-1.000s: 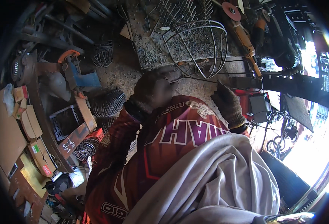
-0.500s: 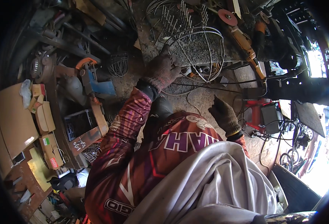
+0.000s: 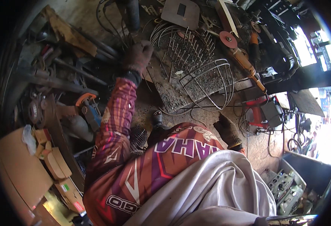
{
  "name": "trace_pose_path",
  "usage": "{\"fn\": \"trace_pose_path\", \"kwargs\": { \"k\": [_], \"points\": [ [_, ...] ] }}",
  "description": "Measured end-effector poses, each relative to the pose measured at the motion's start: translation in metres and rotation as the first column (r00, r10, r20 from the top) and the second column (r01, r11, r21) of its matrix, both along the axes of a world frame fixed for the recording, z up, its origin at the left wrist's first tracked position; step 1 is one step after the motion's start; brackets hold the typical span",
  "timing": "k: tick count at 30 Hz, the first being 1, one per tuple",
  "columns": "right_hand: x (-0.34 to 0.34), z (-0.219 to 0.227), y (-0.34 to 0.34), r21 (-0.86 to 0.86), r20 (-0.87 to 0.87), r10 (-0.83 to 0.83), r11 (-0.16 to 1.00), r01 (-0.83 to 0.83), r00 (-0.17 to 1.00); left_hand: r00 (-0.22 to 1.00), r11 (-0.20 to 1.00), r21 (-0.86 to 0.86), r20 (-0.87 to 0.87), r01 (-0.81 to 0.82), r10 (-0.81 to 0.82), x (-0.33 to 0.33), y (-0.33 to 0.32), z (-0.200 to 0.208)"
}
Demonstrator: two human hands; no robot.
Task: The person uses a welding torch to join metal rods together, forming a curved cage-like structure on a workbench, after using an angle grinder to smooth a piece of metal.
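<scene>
The left hand (image 3: 138, 56), in a worn knitted glove, has swung away from the frame to the far left, fingers curled by a thick dark cylinder (image 3: 129, 17); I can't tell whether it grips. The gloved right hand (image 3: 228, 132) hangs loosely spread, well apart, nothing seen in it. So neither seems to steady the bent-rod, cage-like metal frame (image 3: 207, 94), which overhangs the grit-strewn dark desk (image 3: 165, 94), near upright metal pegs (image 3: 192, 47).
</scene>
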State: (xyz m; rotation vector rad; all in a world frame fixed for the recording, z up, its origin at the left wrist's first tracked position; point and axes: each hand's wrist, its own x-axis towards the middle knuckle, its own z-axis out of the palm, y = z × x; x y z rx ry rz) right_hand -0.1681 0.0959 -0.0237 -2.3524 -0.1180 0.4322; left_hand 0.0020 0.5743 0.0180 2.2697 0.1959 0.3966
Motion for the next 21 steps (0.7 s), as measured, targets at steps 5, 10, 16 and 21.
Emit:
{"fn": "trace_pose_path", "kwargs": {
  "k": [5,10,16,21],
  "points": [
    [-0.021,0.008,0.04,0.026,-0.165,-0.19,0.98,0.197,0.968,0.987,0.941,0.334,-0.159,0.057,-0.004,0.077,0.02,0.018],
    [-0.054,-0.019,0.039,-0.061,-0.307,-0.256,0.966,0.249,0.917,0.963,0.875,0.47,-0.269,0.114,0.019,0.12,0.013,0.022],
    [-0.056,-0.01,0.055,-0.034,-0.34,-0.328,0.941,0.337,0.881,0.922,0.796,0.562,-0.388,0.225,0.013,0.138,-0.015,0.014],
    [-0.055,-0.014,0.057,-0.006,-0.295,-0.344,0.934,0.358,0.891,0.888,0.783,0.571,-0.458,0.248,0.052,0.173,-0.012,-0.019]
  ]
}}
